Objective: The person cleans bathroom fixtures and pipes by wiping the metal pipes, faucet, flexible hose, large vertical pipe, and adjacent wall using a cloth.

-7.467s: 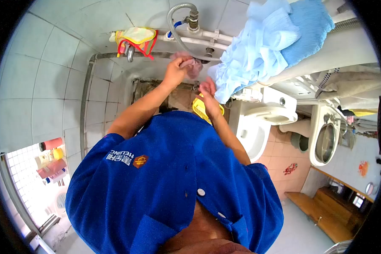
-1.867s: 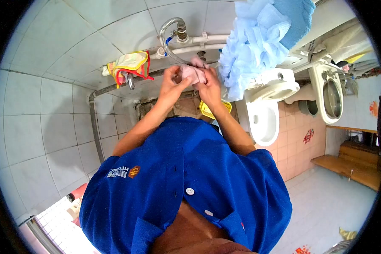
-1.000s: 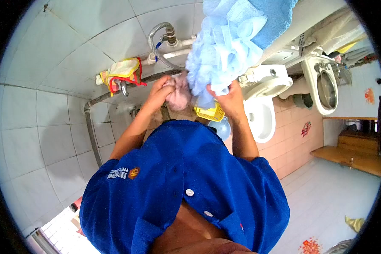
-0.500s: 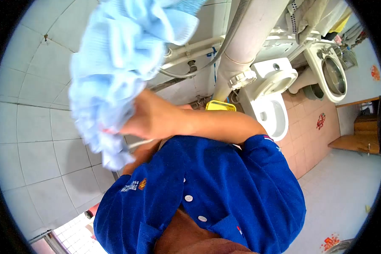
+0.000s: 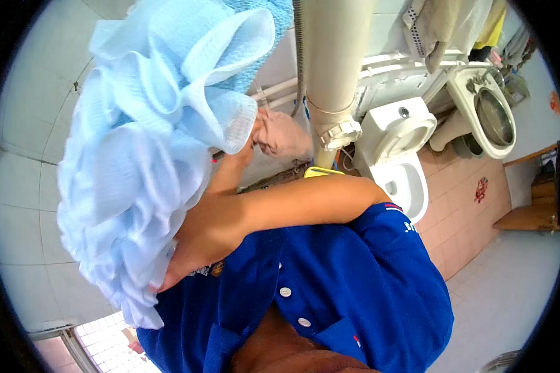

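A big bunch of light blue ruffled cloth (image 5: 130,124) fills the upper left, its edges gathered in folds. A deeper blue, textured piece (image 5: 270,59) shows behind it at the top. My right arm crosses in front of my chest, and my right hand (image 5: 196,239) grips the cloth at its lower side, the fingertips partly hidden by folds. Past the cloth's right edge is my left hand (image 5: 283,132), blurred, with its forearm running behind the right arm. How its fingers are set does not show clearly.
A thick white drainpipe (image 5: 336,56) rises beside my left hand, above a yellow-rimmed container (image 5: 323,171). To the right stand a toilet (image 5: 404,180) and a washbasin (image 5: 507,146). Towels (image 5: 435,28) hang at the top right. White wall tiles (image 5: 25,211) lie at the left.
The cloth has come down and leftward, looking larger and closer. My right hand has dropped with it. My left hand has come into sight by the drainpipe.
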{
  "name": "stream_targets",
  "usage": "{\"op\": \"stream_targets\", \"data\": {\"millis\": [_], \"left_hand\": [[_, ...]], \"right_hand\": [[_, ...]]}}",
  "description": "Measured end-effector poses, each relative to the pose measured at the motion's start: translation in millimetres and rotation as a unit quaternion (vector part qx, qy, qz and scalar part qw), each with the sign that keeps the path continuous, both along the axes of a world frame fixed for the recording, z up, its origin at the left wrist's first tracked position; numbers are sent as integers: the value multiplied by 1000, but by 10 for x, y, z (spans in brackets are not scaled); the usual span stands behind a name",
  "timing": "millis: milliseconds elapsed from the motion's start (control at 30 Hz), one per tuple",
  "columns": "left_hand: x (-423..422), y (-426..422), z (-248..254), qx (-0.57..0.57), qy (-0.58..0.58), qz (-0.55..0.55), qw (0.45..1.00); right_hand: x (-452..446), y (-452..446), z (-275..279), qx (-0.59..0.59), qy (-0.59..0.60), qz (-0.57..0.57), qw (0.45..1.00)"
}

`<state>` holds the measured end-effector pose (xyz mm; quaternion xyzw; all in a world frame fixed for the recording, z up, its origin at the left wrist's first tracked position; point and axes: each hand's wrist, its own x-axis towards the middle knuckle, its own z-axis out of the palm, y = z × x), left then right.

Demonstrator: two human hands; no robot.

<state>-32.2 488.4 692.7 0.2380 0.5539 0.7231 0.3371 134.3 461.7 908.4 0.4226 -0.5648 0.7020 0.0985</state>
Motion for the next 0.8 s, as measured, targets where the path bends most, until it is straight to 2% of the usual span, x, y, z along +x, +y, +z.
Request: {"op": "stream_targets", "data": {"millis": [33, 67, 100, 167, 233, 300, 333, 367, 400, 433, 467, 533, 567, 633, 700, 767, 800], "left_hand": [[-39, 77, 51, 81, -76, 67, 992], [-102, 157, 106, 81, -74, 66, 992], [-77, 213, 370, 52, -27, 50, 997], [38, 266, 964, 45, 23, -51, 997], [47, 358, 1153, 25, 90, -68, 993], [-22, 452, 1201, 24, 113, -92, 989], [35, 504, 1335, -46, 121, -73, 989], [28, 543, 1359, -79, 126, -64, 987], [20, 582, 1384, -113, 131, -55, 983], [-5, 567, 1320, -86, 146, -111, 979], [-26, 583, 1281, -55, 164, -167, 971], [-1, 619, 1245, -59, 170, -212, 961], [-8, 624, 1220, -62, 173, -233, 955], [-62, 634, 1149, -58, 179, -270, 944], [-172, 652, 1148, -50, 181, -289, 939], [-276, 611, 1174, -144, 305, -349, 875], [-225, 612, 1208, -146, 301, -349, 875]], "right_hand": [[41, 108, -14, 4, 1, -9, 1000], [91, 274, -19, 29, -68, 48, 996], [106, 377, -87, 26, -67, 48, 996], [119, 497, -354, 15, -232, 133, 964], [197, 557, -602, -130, -216, 71, 965], [193, 749, -998, -103, -249, -32, 963], [194, 852, -1244, -100, -282, -84, 950], [168, 1005, -1507, -91, -312, -138, 935], [134, 1165, -1832, -132, -377, -183, 898], [124, 1243, -2040, -172, -442, -225, 851], [130, 1260, -1994, -174, -442, -228, 850], [183, 1260, -1813, -378, -434, -320, 753], [138, 1288, -1809, -383, -433, -322, 750], [35, 1314, -1712, -466, -334, -256, 778], [17, 1355, -1700, -486, -338, -243, 768], [-20, 1444, -1859, -480, -346, -223, 774], [1, 1422, -1897, -481, -350, -222, 772]]}}
